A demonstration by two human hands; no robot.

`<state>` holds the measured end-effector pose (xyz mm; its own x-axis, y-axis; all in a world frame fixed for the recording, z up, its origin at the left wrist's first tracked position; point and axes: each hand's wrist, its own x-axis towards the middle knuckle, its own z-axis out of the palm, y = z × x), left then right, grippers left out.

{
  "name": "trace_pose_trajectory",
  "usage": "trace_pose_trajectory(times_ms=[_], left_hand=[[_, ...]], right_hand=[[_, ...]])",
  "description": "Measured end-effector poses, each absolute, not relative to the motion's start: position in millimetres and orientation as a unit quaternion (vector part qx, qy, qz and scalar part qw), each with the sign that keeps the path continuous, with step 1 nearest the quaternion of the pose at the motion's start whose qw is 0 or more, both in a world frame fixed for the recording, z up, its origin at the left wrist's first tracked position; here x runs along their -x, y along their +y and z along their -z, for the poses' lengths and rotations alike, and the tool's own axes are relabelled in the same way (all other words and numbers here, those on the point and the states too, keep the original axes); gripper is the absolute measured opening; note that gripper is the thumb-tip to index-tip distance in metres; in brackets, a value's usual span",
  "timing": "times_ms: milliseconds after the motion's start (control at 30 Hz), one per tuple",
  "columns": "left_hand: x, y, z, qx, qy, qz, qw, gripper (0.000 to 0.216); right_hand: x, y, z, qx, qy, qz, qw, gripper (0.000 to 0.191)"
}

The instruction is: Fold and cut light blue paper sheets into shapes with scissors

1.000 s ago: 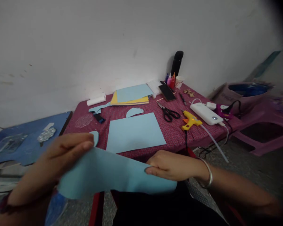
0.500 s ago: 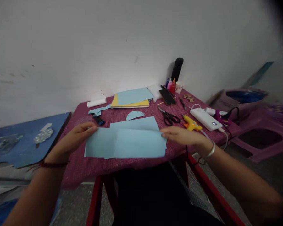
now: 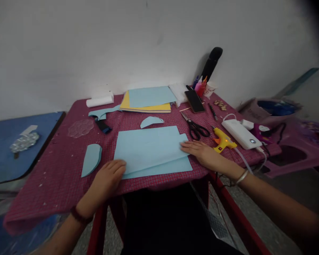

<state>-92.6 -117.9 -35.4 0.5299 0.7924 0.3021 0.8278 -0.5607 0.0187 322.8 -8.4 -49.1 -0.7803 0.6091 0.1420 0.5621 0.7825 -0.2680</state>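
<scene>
Light blue paper sheets point(image 3: 149, 147) lie overlapped on the table in front of me, with a slanting edge of the upper one across the lower. My left hand point(image 3: 108, 179) rests with its fingers on the near left corner of the paper. On the right end, my right hand point(image 3: 204, 154) lies with its fingers stretched out flat. Left of the paper is a blue half-round cutout point(image 3: 91, 159), close to my left hand. Another half-round cutout point(image 3: 151, 121) lies just behind the sheets. Black-handled scissors point(image 3: 195, 128) and a yellow glue gun point(image 3: 223, 140) lie beyond my right hand.
Blue and yellow paper point(image 3: 146, 101) is stacked at the back. A phone point(image 3: 194, 101), paint bottles point(image 3: 200, 86), a paper cup point(image 3: 210, 88) and a white power bank point(image 3: 240, 132) stand or lie rightward. A white roll point(image 3: 99, 99) is at the back left.
Both hands have come down, and the blue sheet held up between them now lies on the table. My fingers have flattened onto it. The half-round cutout at the left has come into sight.
</scene>
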Motion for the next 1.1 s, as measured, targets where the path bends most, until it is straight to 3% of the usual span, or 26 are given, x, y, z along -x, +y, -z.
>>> trace_pose_trajectory(times_ms=[100,333,667,867,1033,1100], left_hand=[[95.5,-122.8,52.7,0.861,-0.474,0.173,0.062,0.02],[100.8,-122.5,59.8,0.839,-0.488,0.237,0.041,0.031],[100.7,-121.0,53.0,0.849,-0.472,0.232,0.058,0.024],[103.7,-113.9,47.7,0.85,-0.459,0.248,0.073,0.021],[88.2,-118.3,29.8,0.807,-0.492,0.314,0.089,0.018],[69.4,-118.0,20.1,0.769,-0.528,0.352,0.079,0.026]], right_hand=[[-324.7,-4.7,39.0,0.318,-0.935,-0.108,0.111,0.058],[-240.3,56.2,-5.0,0.362,-0.901,-0.093,0.221,0.05],[-131.9,188.0,14.8,0.412,-0.885,-0.112,0.188,0.071],[-124.8,203.4,13.8,0.431,-0.861,-0.17,0.21,0.024],[-123.6,149.8,-1.1,0.442,-0.819,-0.274,0.243,0.027],[-126.2,107.8,-6.2,0.409,-0.812,-0.34,0.24,0.026]])
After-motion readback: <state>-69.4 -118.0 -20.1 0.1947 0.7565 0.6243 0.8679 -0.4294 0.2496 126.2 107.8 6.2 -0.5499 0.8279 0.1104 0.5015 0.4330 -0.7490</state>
